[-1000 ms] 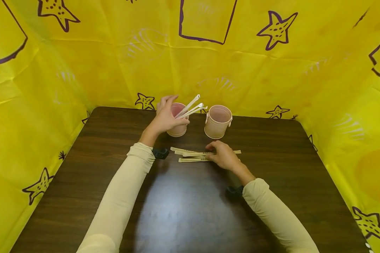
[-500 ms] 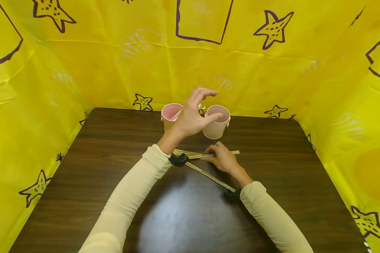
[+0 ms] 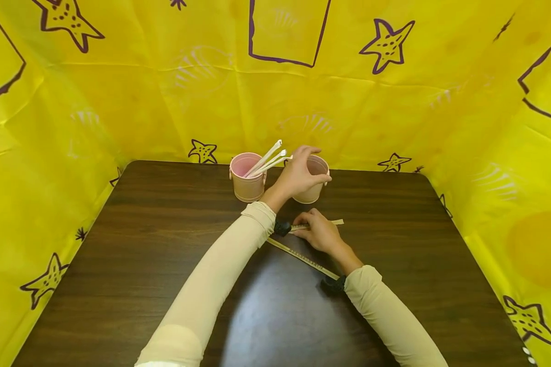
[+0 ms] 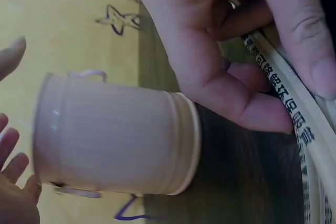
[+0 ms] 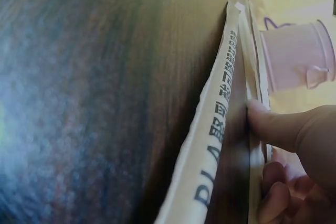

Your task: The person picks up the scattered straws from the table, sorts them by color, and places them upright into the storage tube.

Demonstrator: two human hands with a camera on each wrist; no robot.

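My left hand [image 3: 298, 172] reaches over to the right-hand pink bucket [image 3: 308, 192], thumb and fingers spread about its rim. In the left wrist view its fingers [image 4: 14, 169] show beyond the bucket's mouth, holding nothing. On the table, my right hand [image 3: 320, 233] pinches paper-wrapped straws [image 3: 337, 222] between thumb and curled fingers. Another wrapped straw [image 3: 305, 259] lies slantwise nearer me, and its printed wrapper [image 5: 218, 108] fills the foreground of the right wrist view. The left pink bucket [image 3: 249, 192] holds several white wrapped straws [image 3: 268, 159] that lean right.
Both buckets stand near the back edge of the dark wooden table [image 3: 165, 214]. Yellow cloth [image 3: 211, 102] with drawn starfish hangs behind and at both sides. Small black devices are strapped at both wrists.
My left hand has left the straws in the left bucket and moved right to the other bucket. One straw on the table has swung out slantwise. My right hand has stayed with the straws.
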